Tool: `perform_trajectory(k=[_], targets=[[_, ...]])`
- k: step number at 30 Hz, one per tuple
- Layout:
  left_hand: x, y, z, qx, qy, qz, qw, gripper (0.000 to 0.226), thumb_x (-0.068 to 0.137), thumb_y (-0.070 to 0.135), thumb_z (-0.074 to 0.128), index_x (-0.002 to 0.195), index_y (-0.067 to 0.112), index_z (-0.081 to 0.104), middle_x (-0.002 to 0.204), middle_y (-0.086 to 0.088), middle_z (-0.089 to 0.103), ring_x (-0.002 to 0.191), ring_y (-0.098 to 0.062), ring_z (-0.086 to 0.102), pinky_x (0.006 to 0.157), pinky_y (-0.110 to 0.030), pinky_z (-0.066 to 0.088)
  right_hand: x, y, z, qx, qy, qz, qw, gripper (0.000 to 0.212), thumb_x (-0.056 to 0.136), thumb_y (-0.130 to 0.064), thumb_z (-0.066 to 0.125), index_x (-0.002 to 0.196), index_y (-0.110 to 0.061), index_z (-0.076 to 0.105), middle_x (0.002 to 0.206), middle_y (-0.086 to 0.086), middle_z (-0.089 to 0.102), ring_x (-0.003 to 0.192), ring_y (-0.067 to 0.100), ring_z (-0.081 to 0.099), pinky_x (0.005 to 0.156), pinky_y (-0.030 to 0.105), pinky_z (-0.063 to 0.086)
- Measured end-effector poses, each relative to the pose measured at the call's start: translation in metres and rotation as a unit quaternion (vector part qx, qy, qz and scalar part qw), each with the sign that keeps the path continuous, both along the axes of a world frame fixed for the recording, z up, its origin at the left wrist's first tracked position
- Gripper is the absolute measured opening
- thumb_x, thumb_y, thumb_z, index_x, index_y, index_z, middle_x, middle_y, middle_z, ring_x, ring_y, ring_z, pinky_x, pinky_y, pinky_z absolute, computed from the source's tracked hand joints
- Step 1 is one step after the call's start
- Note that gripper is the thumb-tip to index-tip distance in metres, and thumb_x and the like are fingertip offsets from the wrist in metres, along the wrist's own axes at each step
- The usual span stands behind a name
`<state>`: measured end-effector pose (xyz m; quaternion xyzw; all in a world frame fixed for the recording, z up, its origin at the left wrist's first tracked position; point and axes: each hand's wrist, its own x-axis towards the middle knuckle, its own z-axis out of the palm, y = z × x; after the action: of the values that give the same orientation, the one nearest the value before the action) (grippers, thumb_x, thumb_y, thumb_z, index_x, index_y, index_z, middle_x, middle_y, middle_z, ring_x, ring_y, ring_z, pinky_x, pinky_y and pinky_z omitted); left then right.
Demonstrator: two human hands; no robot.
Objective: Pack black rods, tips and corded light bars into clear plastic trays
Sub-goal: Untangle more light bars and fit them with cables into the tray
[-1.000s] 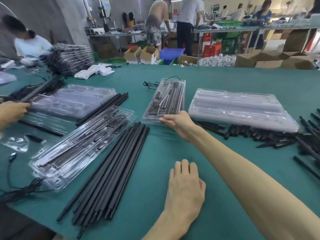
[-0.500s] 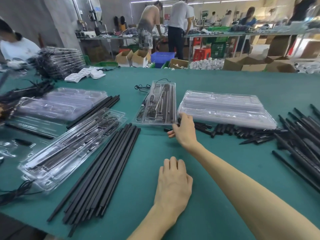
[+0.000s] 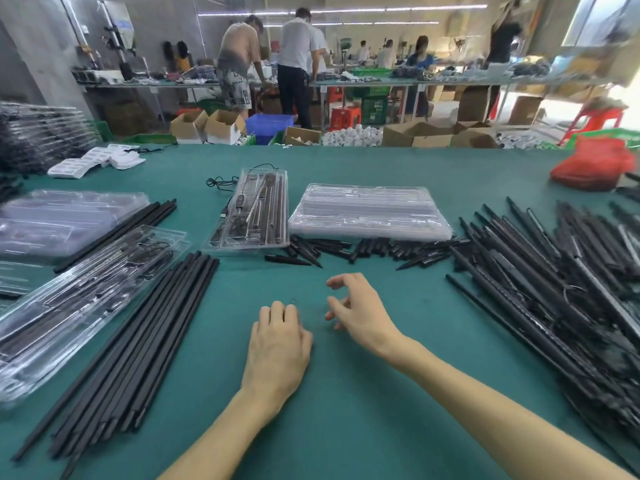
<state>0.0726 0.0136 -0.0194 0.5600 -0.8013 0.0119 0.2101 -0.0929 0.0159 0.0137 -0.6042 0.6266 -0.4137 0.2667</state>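
My left hand [image 3: 278,344] lies flat on the green table [image 3: 363,410], palm down, holding nothing. My right hand [image 3: 360,311] hovers just right of it with fingers loosely curled and empty. Ahead sits a clear tray [image 3: 251,211] holding rods and a corded light bar. A stack of empty clear trays [image 3: 369,211] lies to its right. Short black tips [image 3: 374,251] are strewn along the near edges of both. Long black rods [image 3: 138,337] lie in a bundle at my left. A bigger heap of black rods [image 3: 561,282] covers the right side.
Packed clear trays [image 3: 79,299] and more tray stacks [image 3: 65,223] lie at the left. A red bag [image 3: 592,164] sits far right, white packets [image 3: 93,162] far left. Several people stand at benches behind the table, with cardboard boxes [image 3: 207,126] and crates.
My right hand has let go of the filled tray's near edge and drawn back toward me, beside the left hand. The view has swung right, showing more of the rod heap.
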Motion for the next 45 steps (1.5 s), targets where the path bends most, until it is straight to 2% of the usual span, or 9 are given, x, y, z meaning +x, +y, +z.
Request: perform_trajectory(k=[4,8,14,16,23,30,34,39,45], targets=[[0.0,0.002,0.003,0.005,0.007,-0.001,1.0,0.008,0.095,0.021,0.05,0.096,0.015,0.055,0.097,-0.001,0.05,0.094,-0.024,0.045,0.081,-0.039,0.044,-0.027,0.048,-0.003,-0.011,0.013,-0.003,1.0,0.013,0.1,-0.013,0.055,0.112,-0.02,0.056,0.115,-0.005,0.047,0.076,0.01,0.068,0.058,0.023,0.056],[-0.001,0.008,0.003,0.001,0.002,0.006,1.0,0.008,0.096,0.019,0.05,0.096,0.013,0.056,0.097,-0.003,0.051,0.093,-0.024,0.044,0.079,-0.039,0.044,-0.057,0.092,-0.008,-0.013,0.097,-0.012,0.995,0.018,0.1,-0.017,0.054,0.118,-0.019,0.056,0.118,-0.007,0.047,0.089,0.003,0.061,0.08,0.013,0.048],[-0.003,0.004,0.009,0.014,-0.021,0.002,1.0,0.013,0.096,0.02,0.05,0.1,0.011,0.058,0.103,-0.006,0.056,0.097,-0.025,0.047,0.082,-0.038,0.043,-0.106,0.146,-0.024,-0.06,0.336,-0.051,0.939,0.027,0.101,-0.022,0.054,0.125,-0.01,0.059,0.129,-0.001,0.049,0.12,0.018,0.048,0.102,0.03,0.043],[-0.013,-0.006,0.019,0.026,-0.008,-0.01,1.0,0.014,0.098,0.019,0.048,0.102,0.011,0.059,0.105,-0.007,0.058,0.099,-0.026,0.051,0.085,-0.039,0.044,-0.11,0.156,-0.031,-0.062,0.346,-0.091,0.932,0.028,0.102,-0.024,0.052,0.124,-0.008,0.06,0.13,0.0,0.051,0.123,0.019,0.047,0.103,0.03,0.043],[-0.112,-0.064,0.066,0.018,0.079,-0.089,0.993,0.024,0.104,0.018,0.043,0.123,0.007,0.053,0.124,-0.009,0.054,0.104,-0.03,0.057,0.085,-0.043,0.048,-0.104,0.154,-0.033,-0.097,0.37,-0.134,0.914,0.017,0.096,-0.023,0.062,0.106,-0.01,0.064,0.112,-0.001,0.059,0.105,0.02,0.055,0.093,0.03,0.049],[-0.18,-0.136,0.075,-0.026,-0.023,-0.112,0.993,0.034,0.103,0.009,0.046,0.137,0.009,0.054,0.132,-0.013,0.056,0.116,-0.034,0.056,0.097,-0.043,0.044,-0.105,0.151,-0.032,-0.115,0.382,-0.144,0.906,0.018,0.084,-0.023,0.074,0.097,-0.014,0.065,0.103,-0.004,0.06,0.093,0.018,0.059,0.082,0.028,0.053],[-0.187,-0.158,0.067,-0.032,-0.066,-0.124,0.99,0.021,0.101,0.012,0.053,0.114,0.012,0.069,0.112,-0.011,0.067,0.103,-0.033,0.061,0.087,-0.042,0.05,-0.11,0.149,-0.037,-0.11,0.378,-0.143,0.908,0.02,0.085,-0.026,0.071,0.101,-0.014,0.065,0.107,-0.005,0.059,0.096,0.018,0.059,0.085,0.025,0.049],[-0.188,-0.178,0.068,0.007,-0.018,-0.155,0.988,0.013,0.098,0.013,0.061,0.105,0.013,0.072,0.107,-0.008,0.066,0.099,-0.03,0.062,0.085,-0.04,0.05,-0.111,0.146,-0.041,-0.118,0.384,-0.147,0.904,0.024,0.089,-0.031,0.053,0.101,-0.014,0.065,0.108,-0.004,0.06,0.098,0.019,0.058,0.088,0.024,0.044],[-0.194,-0.199,0.081,0.057,0.044,-0.15,0.986,0.022,0.095,0.0,0.057,0.094,0.013,0.074,0.102,-0.003,0.074,0.085,-0.013,0.063,0.083,-0.031,0.052,-0.111,0.142,-0.043,-0.141,0.385,-0.168,0.896,0.029,0.084,-0.032,0.052,0.096,-0.012,0.069,0.104,-0.002,0.064,0.092,0.02,0.062,0.074,0.027,0.054]])
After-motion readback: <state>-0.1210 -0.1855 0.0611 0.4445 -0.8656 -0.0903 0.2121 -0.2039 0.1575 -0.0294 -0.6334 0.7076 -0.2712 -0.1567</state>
